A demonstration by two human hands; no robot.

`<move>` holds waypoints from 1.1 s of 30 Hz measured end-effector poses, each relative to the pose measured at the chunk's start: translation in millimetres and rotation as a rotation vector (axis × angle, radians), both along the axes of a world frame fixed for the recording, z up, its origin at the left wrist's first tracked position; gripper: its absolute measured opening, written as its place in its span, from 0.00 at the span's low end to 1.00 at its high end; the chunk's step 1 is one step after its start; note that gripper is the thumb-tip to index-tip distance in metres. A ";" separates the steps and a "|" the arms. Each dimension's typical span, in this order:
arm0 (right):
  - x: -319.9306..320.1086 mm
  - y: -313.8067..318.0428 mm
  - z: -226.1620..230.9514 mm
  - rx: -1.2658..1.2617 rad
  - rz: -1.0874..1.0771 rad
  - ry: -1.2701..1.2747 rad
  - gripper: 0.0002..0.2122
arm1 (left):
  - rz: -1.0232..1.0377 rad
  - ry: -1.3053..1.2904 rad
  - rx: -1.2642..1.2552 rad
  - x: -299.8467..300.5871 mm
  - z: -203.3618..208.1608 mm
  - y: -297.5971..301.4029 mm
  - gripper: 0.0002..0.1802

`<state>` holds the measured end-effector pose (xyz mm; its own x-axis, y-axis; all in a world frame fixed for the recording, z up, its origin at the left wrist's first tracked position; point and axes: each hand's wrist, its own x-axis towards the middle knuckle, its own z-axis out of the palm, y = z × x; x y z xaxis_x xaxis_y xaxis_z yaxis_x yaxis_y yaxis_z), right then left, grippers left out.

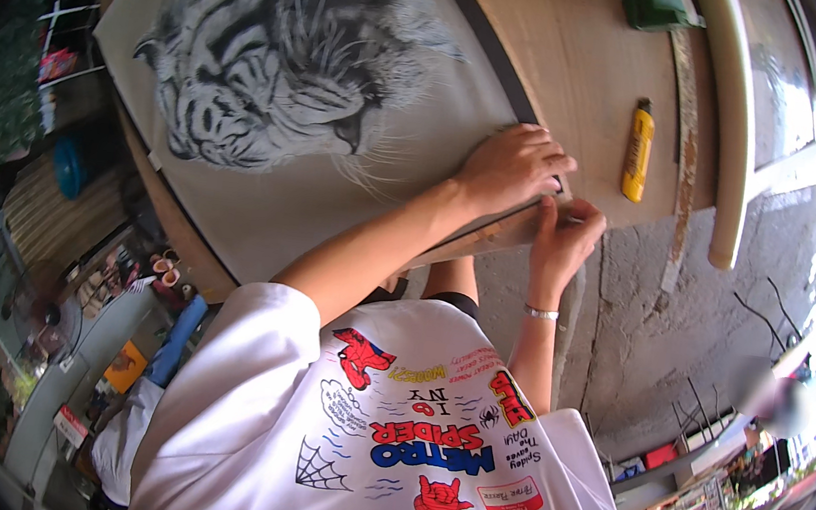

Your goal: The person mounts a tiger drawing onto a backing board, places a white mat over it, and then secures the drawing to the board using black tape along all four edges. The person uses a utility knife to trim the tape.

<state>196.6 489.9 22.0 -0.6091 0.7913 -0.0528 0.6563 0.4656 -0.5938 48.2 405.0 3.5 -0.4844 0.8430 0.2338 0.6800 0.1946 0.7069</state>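
Tiger picture (281, 89), corner apparently being worked
Left hand (511, 169) curled, right hand (564, 248) narrowed, holds unclear; steadiness seems required.

Left hand (516, 170) on corner of tiger picture (278, 69); right hand (564, 243) perhaps pinching edge; yellow cutter (638, 152) nearby.

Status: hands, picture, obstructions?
Left hand on tiger picture, near its corner. Right hand close by, grip unclear. Yellow tool off right, clear of both hands.

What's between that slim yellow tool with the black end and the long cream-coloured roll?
In the head view, a long, narrow, stained strip lies between the yellow tool and the cream-coloured roll.
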 end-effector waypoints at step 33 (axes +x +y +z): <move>8.9 45.8 32.4 -0.033 0.398 -0.023 0.20 | 0.870 0.092 -0.255 -20.7 25.1 -89.2 0.39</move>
